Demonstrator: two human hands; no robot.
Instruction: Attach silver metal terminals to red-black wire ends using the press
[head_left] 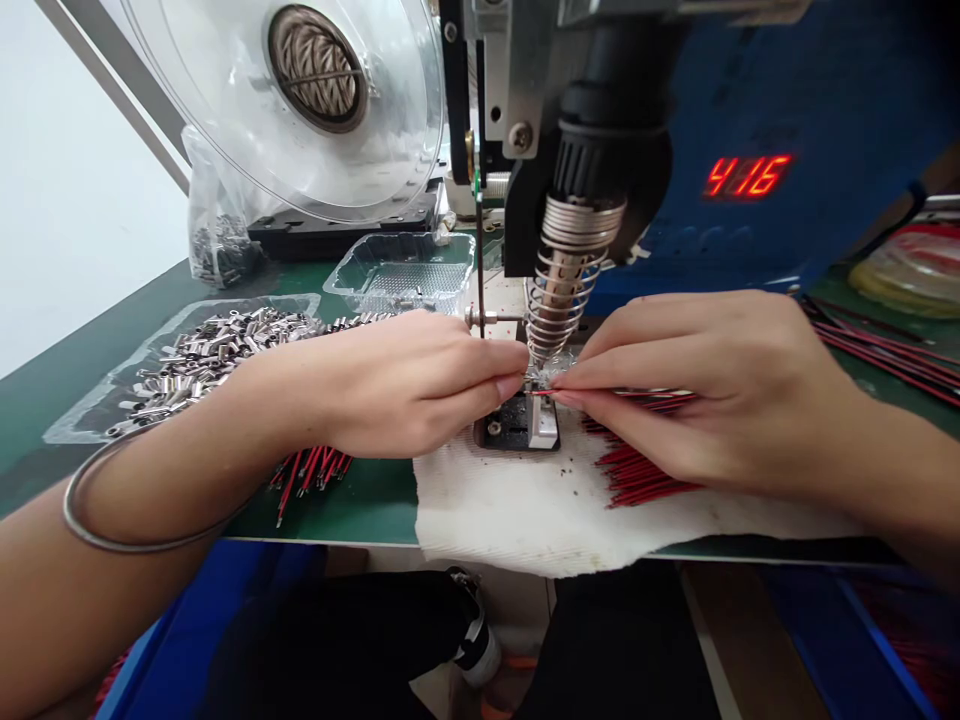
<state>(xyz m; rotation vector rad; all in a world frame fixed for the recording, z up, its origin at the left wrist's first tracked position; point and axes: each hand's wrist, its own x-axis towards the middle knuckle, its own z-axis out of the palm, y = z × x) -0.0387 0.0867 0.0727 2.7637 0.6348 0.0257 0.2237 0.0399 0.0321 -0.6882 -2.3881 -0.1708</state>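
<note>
My left hand [420,385] reaches in from the left, thumb and forefinger pinched at the soldering iron tip. Whatever small piece lies between those fingertips is too hidden to name. From the other side my right hand [697,380] pinches a thin red wire [543,392], its end at the tip just above a small metal fixture [543,425]. The soldering iron [562,275], wrapped in a coil spring, points down between both hands. Below my right hand a bundle of red wires [637,475] lies on a white cloth [495,510].
A clear tray [75,425] heaped with small metal parts [217,355] sits at left. Behind it are another clear tray [375,270], a bag of parts [217,240] and a large clear reel [217,90]. A blue machine [750,240] reads 416. More red wires [311,470] lie under my left forearm.
</note>
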